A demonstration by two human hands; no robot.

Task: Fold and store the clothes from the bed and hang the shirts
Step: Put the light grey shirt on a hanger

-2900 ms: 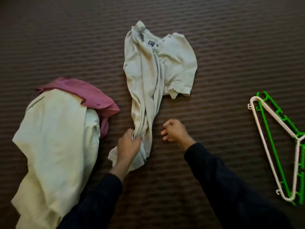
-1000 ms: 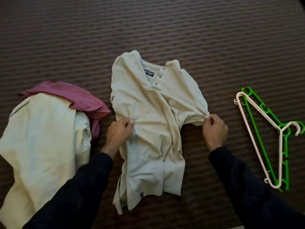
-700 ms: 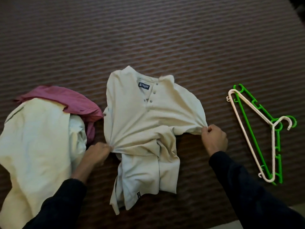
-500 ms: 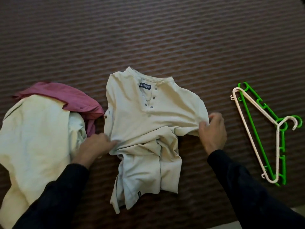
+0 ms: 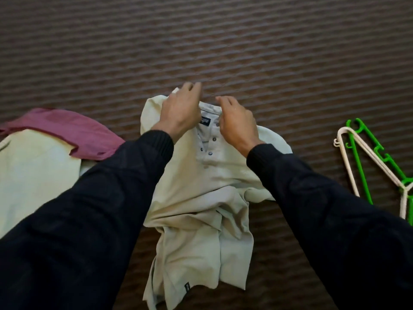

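Observation:
A beige button-neck shirt lies front-up on the brown striped bed cover, its lower half bunched and creased. My left hand is at the shirt's left shoulder by the collar, fingers curled over the top edge. My right hand grips the right side of the collar, just beside the neck label. Both dark sleeves stretch across the shirt's sides. A white hanger and a green hanger lie together on the cover to the right, apart from the shirt.
To the left lies a pile with a pink garment on a pale yellow one, close to the shirt's left edge. The bed cover stretches bare beyond the collar and between the shirt and the hangers.
Both hands have let go of the shirt's sides and moved up to its collar and shoulders. The shirt, crumpled lengthwise earlier, is now spread front-up.

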